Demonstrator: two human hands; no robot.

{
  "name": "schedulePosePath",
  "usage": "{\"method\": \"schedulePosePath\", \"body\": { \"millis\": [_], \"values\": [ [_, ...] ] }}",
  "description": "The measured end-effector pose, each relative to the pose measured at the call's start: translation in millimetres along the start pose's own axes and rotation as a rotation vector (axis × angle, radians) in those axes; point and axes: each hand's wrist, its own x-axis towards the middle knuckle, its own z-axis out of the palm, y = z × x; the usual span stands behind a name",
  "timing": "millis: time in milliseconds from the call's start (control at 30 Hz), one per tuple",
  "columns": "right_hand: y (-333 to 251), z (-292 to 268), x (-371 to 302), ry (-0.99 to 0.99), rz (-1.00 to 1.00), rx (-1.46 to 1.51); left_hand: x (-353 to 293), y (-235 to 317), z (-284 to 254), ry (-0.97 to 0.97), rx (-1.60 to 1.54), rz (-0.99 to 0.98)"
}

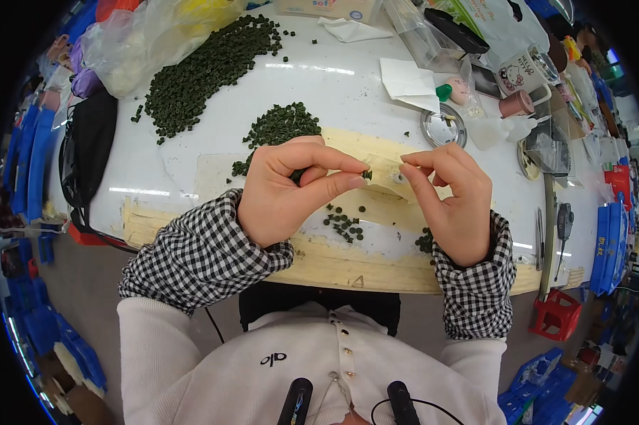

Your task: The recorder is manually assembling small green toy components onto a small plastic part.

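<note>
My left hand [287, 185] pinches a small dark green round part [367, 175] between thumb and forefinger; more dark green shows under its curled fingers. Close by on the right, my right hand [455, 195] has its thumb and forefinger brought together in a pinch; whatever is between those tips is too small to make out. Both hands are above a yellowish taped patch [355, 144] of the table. Beyond my left hand lies a heap of the same green parts [284, 124]. A loose cluster of them [344, 225] sits between my wrists, and another [424, 241] is partly hidden by my right wrist.
A larger heap of green parts [209, 74] spreads at the back left beside clear plastic bags [124, 57]. At the back right are white paper [409, 83], a round metal dish [444, 126], a thread spool [516, 104] and a cup [523, 71]. Tweezers [539, 237] and a screwdriver [564, 221] lie far right.
</note>
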Motion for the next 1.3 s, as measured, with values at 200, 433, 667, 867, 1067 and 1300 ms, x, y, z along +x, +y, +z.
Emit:
{"method": "schedulePosePath", "body": {
  "millis": [200,433,667,867,1067,1300],
  "values": [
    [-10.1,-11.0,0.5,0.187,-0.072,0.030,-1.8,-2.4,0.4,-0.040,0.048,0.032],
    [-11.6,-6.2,-12.9,0.024,-0.094,0.560,-1.7,-1.0,3.6,-0.133,0.135,0.053],
    [-10.2,3.0,-15.6,-0.044,-0.091,0.651,-1.9,-0.4,3.7,-0.154,0.143,0.054],
    [-9.8,3.3,-15.6,-0.041,-0.101,0.602,-1.8,-2.2,3.3,-0.156,0.159,0.065],
    [-10.6,3.9,-15.9,-0.027,-0.101,0.599,-2.0,-1.3,4.4,-0.148,0.148,0.073],
    [-7.4,0.0,-11.5,0.135,0.016,0.422,-2.5,-0.2,5.0,-0.114,0.136,0.061]
  ]
}}
